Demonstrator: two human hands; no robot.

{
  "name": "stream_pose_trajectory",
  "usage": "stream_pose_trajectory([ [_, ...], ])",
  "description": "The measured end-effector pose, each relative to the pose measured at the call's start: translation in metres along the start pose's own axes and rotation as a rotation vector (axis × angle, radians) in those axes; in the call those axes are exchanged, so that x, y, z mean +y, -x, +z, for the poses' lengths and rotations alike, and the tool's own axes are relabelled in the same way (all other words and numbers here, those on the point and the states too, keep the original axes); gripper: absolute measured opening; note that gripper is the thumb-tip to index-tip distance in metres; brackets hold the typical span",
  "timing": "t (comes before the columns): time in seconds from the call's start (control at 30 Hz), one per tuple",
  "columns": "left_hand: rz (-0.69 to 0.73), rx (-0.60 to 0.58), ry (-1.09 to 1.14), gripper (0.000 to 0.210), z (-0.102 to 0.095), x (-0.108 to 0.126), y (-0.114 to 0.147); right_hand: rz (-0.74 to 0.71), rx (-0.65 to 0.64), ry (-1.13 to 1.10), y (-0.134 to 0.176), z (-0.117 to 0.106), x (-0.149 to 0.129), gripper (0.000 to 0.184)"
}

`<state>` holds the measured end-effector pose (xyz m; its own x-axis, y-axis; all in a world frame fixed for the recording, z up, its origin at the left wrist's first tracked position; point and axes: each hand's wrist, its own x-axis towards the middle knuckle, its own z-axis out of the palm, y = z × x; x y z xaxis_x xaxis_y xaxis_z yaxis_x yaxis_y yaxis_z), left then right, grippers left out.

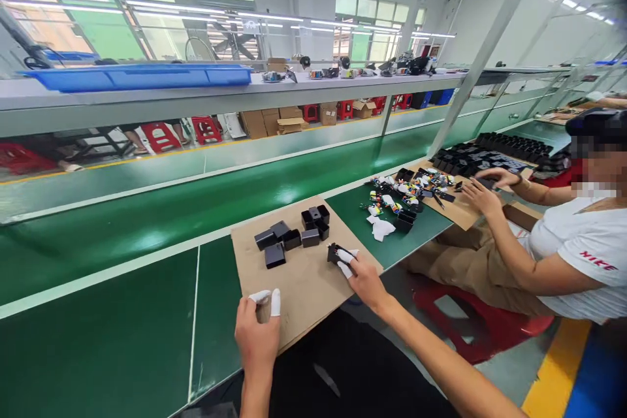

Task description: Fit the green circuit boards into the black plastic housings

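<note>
My right hand (360, 275), with white finger cots on its fingertips, grips a small black plastic housing (336, 253) at the right side of a cardboard sheet (298, 284). My left hand (258, 326) hovers over the sheet's near left part, thumb and finger apart in white cots, with nothing between them. Farther back on the cardboard lie several black plastic boxes; one (275, 255) rests apart at the front of the group, and others (310, 238) cluster near the far right. What is inside the held housing is hidden by my fingers.
On the green bench (147, 300) to the right lies a pile of small parts with coloured wires (392, 199), beside a crumpled white piece (382, 228). A co-worker (553, 241) sits there, hands over another cardboard sheet. A blue tray (147, 78) stands on the shelf above.
</note>
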<state>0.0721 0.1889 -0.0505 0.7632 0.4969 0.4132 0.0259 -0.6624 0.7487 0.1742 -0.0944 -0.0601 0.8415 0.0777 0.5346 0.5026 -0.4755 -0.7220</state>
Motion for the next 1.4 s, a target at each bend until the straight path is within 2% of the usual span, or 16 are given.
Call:
stream_pose_trajectory([
  [0.13, -0.015, -0.009, 0.0, 0.028, -0.002, 0.001, 0.003, 0.048, 0.05, -0.011, -0.008, -0.005, 0.002, 0.032],
  [0.23, -0.024, -0.026, -0.009, 0.027, -0.001, 0.0, 0.005, 0.094, 0.009, -0.058, -0.006, -0.003, 0.003, 0.031],
  [0.37, -0.021, -0.036, -0.032, 0.027, 0.0, -0.002, 0.004, 0.188, -0.035, -0.179, 0.0, 0.003, 0.001, 0.025],
  [0.47, -0.016, -0.033, -0.025, 0.027, 0.0, -0.004, 0.004, 0.288, 0.015, -0.313, -0.003, 0.004, -0.01, 0.034],
  [0.57, -0.012, -0.013, -0.019, 0.026, 0.001, -0.006, 0.004, 0.403, 0.096, -0.474, -0.014, 0.003, -0.028, 0.046],
  [0.63, -0.01, -0.007, -0.033, 0.025, 0.002, -0.006, 0.003, 0.494, 0.125, -0.611, -0.024, -0.001, -0.044, 0.047],
  [0.77, -0.022, -0.005, -0.084, 0.025, 0.005, -0.004, 0.002, 0.821, 0.134, -1.132, -0.047, -0.019, -0.075, 0.036],
  [0.83, -0.017, 0.0, -0.11, 0.025, 0.006, -0.003, 0.001, 0.905, 0.104, -1.268, -0.058, -0.027, -0.085, 0.031],
  [0.97, -0.026, 0.007, -0.177, 0.026, 0.008, -0.004, 0.0, 0.889, 0.026, -1.228, -0.076, -0.036, -0.091, 0.032],
  [1.07, -0.04, 0.008, -0.205, 0.027, 0.009, -0.003, 0.0, 0.843, -0.045, -1.145, -0.087, -0.04, -0.086, 0.035],
  [1.2, -0.025, 0.009, -0.232, 0.025, 0.009, 0.003, -0.001, 0.858, -0.146, -1.132, -0.102, -0.044, -0.076, 0.04],
  [1.23, -0.02, 0.014, -0.237, 0.024, 0.009, 0.005, -0.002, 0.858, -0.14, -1.112, -0.103, -0.043, -0.072, 0.04],
  [1.3, -0.015, 0.021, -0.253, 0.024, 0.01, 0.007, -0.003, 0.802, -0.047, -0.996, -0.102, -0.04, -0.059, 0.037],
  [1.37, -0.021, 0.018, -0.273, 0.024, 0.01, 0.007, -0.003, 0.635, 0.057, -0.757, -0.091, -0.036, -0.037, 0.03],
  [1.4, -0.024, 0.017, -0.283, 0.025, 0.01, 0.007, -0.003, 0.509, 0.063, -0.601, -0.082, -0.034, -0.023, 0.026],
])
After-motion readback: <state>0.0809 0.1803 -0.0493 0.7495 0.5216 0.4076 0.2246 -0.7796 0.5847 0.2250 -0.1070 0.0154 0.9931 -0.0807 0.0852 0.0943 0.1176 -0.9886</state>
